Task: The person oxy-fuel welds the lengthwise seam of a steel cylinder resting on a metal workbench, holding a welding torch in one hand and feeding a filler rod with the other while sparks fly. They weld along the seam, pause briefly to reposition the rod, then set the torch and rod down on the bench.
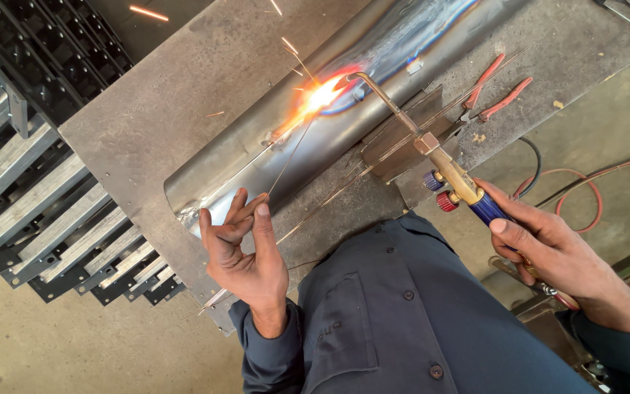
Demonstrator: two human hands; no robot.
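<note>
My right hand (555,252) grips the blue handle of a brass gas torch (450,174). Its bent tip points at a bright orange flame (322,93) on the seam of a shiny rolled sheet-metal tube (257,157) lying on a steel work table (154,117). Sparks fly from the flame. My left hand (246,255) pinches a thin filler rod (289,157) between thumb and fingers. The rod's far end reaches into the flame.
Red-handled pliers (497,91) lie on the table beyond the tube, beside a small steel plate (402,138). More thin rods lie across the table. Stacked black and grey metal frames (45,211) stand to the left. Red and black hoses (585,182) trail on the concrete floor at right.
</note>
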